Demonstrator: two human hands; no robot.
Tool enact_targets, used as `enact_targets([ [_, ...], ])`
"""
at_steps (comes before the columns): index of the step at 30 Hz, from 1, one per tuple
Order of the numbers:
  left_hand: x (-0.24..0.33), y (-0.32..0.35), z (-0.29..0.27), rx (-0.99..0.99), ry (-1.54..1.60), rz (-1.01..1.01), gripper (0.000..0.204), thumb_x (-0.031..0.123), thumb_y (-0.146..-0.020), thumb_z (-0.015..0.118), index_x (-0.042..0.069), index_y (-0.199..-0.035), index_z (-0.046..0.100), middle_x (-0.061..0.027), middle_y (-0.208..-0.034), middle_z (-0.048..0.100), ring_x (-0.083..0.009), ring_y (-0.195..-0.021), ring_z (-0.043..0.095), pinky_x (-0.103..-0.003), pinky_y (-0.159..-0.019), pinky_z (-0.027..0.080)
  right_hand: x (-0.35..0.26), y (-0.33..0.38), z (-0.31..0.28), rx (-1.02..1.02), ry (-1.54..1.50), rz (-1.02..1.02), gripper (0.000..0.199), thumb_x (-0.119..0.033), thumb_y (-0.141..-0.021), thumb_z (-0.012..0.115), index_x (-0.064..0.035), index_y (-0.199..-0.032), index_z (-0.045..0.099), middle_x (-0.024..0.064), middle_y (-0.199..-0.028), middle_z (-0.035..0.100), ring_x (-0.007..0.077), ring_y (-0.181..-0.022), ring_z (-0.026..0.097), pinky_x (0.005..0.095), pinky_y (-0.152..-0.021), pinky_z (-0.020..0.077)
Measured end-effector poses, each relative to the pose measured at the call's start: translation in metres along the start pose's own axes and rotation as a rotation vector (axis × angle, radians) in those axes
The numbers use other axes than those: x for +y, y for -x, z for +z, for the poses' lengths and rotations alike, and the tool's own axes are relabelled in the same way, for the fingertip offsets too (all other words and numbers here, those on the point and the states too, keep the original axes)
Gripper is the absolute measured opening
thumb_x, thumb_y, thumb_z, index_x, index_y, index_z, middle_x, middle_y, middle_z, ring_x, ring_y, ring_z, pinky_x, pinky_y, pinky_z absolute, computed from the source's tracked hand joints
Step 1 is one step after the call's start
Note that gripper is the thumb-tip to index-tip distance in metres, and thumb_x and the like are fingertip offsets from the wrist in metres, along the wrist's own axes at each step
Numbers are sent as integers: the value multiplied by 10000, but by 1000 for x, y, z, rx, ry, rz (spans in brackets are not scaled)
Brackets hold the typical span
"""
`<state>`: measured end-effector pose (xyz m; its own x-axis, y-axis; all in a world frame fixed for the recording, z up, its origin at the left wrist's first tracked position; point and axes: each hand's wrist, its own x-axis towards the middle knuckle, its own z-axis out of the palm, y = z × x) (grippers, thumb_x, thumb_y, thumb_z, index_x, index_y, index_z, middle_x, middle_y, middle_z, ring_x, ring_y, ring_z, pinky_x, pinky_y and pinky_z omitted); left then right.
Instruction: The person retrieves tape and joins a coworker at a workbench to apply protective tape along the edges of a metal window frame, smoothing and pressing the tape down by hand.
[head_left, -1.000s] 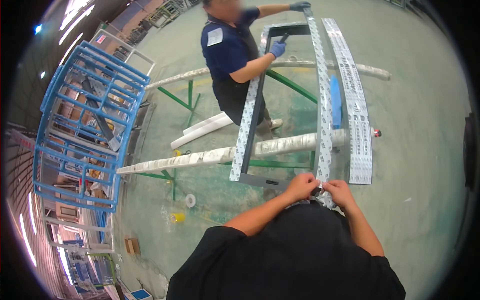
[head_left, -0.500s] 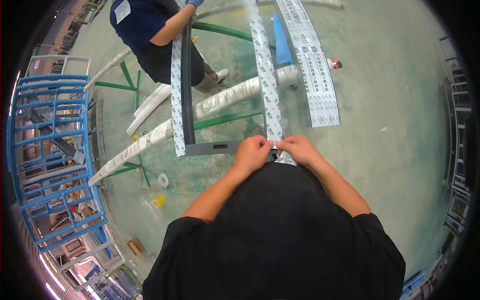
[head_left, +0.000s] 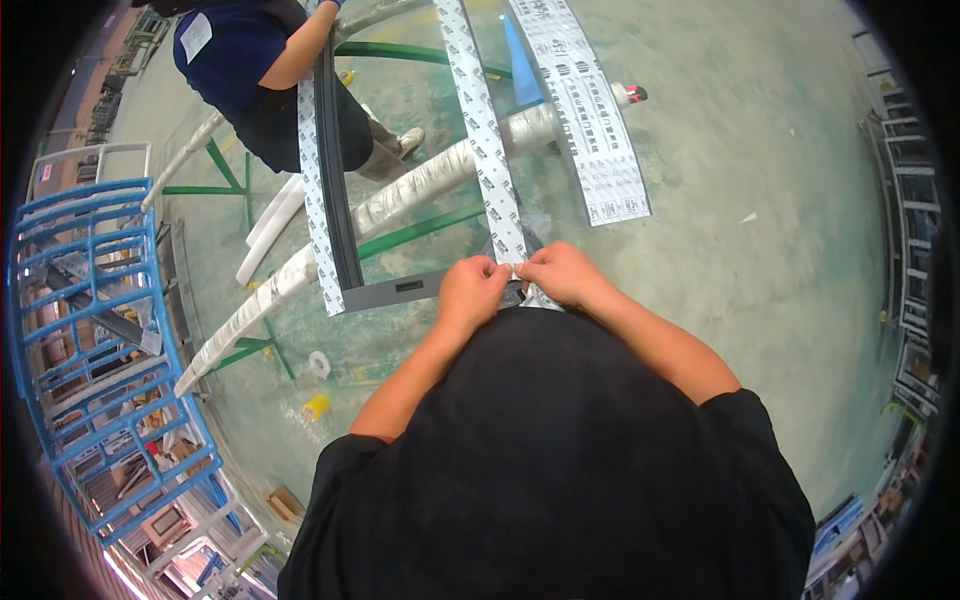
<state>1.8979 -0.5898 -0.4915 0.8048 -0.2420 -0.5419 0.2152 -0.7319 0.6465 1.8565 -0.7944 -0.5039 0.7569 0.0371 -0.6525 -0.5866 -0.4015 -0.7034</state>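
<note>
A dark grey metal frame (head_left: 385, 293) lies across wrapped supports in front of me, its near bar close to my body. White protective film (head_left: 478, 130) with a repeated print covers its right side bar. At the near end of that bar, my left hand (head_left: 472, 292) pinches the film's end between thumb and fingers. My right hand (head_left: 562, 275) pinches the same end just to the right, the fingertips almost meeting. A loose, crumpled bit of film (head_left: 540, 298) hangs below my right hand, partly hidden by my black shirt.
A co-worker (head_left: 235, 65) stands at the far left by the frame. Wrapped rails (head_left: 420, 190) on green legs support the frame. A wide printed film strip (head_left: 590, 130) lies at right, near a red-ended tool (head_left: 636, 94). A blue rack (head_left: 95, 300) stands left; tape rolls (head_left: 318, 364) lie on the floor.
My view has shifted, so the frame and supports appear farther left and slightly higher. Both hands stay pinched at the film's near end, fingertips slightly closer together.
</note>
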Motion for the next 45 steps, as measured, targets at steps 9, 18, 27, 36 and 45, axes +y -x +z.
enact_targets([
  [9,9,-2,-2,2,33,-6,421,363,-1025,700,-1,-814,720,-156,-639,703,-283,-511,699,-449,-581,549,-4,-5,-2,-24,62,6,390,-453,-936,722,-93,-904,870,189,-822,776,350,-787,758,452,-778,582],
  [18,-5,-28,-41,-136,575,-116,321,289,-1060,735,56,-869,622,-12,-640,578,-164,-475,635,-321,-416,456,25,-20,0,-29,-136,-111,396,-446,-921,817,-57,-853,846,110,-680,701,223,-628,646,399,-664,529],
  [27,-10,-14,-31,-230,557,-53,339,289,-1050,770,40,-850,656,-26,-633,605,-150,-503,630,-301,-472,479,-14,-6,-13,-22,-243,-151,420,-422,-944,855,-3,-967,827,76,-825,755,141,-749,651,355,-704,517],
  [36,-4,-7,-17,-164,148,-73,390,374,-1003,745,26,-828,717,-81,-634,690,-195,-539,706,-379,-555,545,-1,-5,-2,18,-40,-114,331,-322,-945,801,7,-908,814,66,-717,689,154,-683,607,360,-656,490],
  [45,7,-9,-20,-180,5,-61,377,342,-975,770,-3,-834,715,-99,-640,684,-216,-513,697,-398,-538,541,-4,-5,-1,37,71,-32,346,-337,-864,782,4,-918,817,197,-792,747,299,-752,727,432,-741,562],
])
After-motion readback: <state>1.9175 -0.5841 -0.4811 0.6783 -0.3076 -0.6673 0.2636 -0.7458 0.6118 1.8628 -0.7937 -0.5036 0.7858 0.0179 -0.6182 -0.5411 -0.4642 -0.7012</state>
